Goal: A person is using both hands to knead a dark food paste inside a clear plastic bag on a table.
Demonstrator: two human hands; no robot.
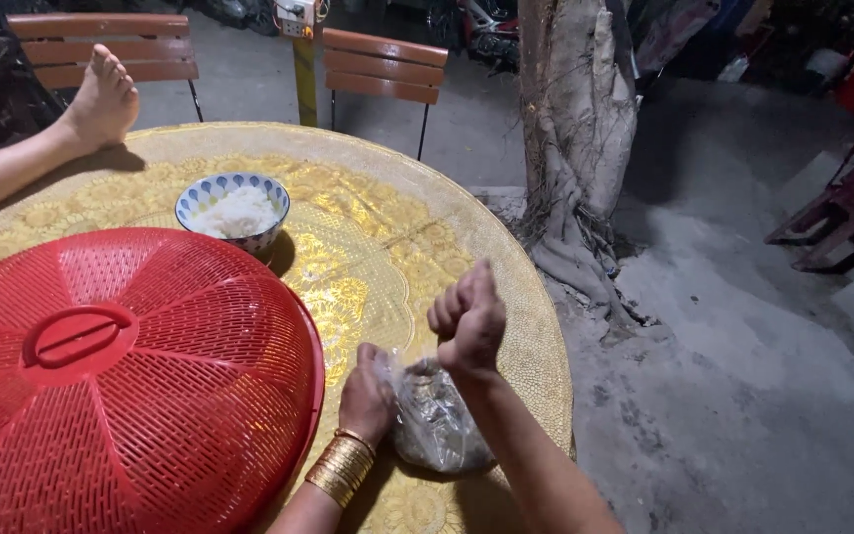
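At the far left, another person's bare foot [101, 99] rested on the edge of the round table [387, 227] with its gold patterned cloth, well apart from your work. Nearer you, the big red mesh food cover [121, 381] sat dome-up on the cloth, handle on top, hiding whatever lay beneath it; just beyond it stood a blue-and-white bowl [233, 209] of white rice, uncovered and untouched. Your left hand [366, 396], a gold bangle on its wrist, was closed on the left side of the clear plastic bag [435, 420], which lay on the cloth at the near edge of the table between your two hands. Your right hand [469, 318] was lifted above the bag in a tight fist, and it seemed to be pinching the bag's twisted neck, though the grip itself was hidden behind your knuckles. The contents were a blurred greyish mass, so you could not have told what was inside. Judging by this, the bag was not yet open and nothing had been tipped out: the work on its neck was under way, and the emptying was all left to do.
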